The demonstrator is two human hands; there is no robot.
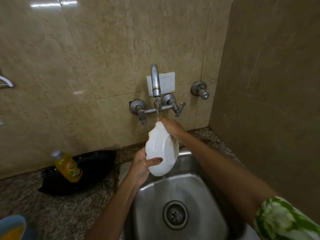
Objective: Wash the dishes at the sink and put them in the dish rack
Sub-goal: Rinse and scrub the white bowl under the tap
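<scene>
Now both hands (141, 164) on white plate (160, 153) under running tap (155, 83).

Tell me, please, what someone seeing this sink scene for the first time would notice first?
First comes the white plate, held tilted on edge above the steel sink. The left hand grips its lower rim and the right hand its top, under water running from the wall tap. Next, a yellow bottle stands on the counter at left, against a black bag.

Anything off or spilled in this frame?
Nothing damaged. A yellow bottle appears to lean on a black bag on the counter, and a wet streak runs toward the sink. Both hands hold the white plate under the tap.
</scene>
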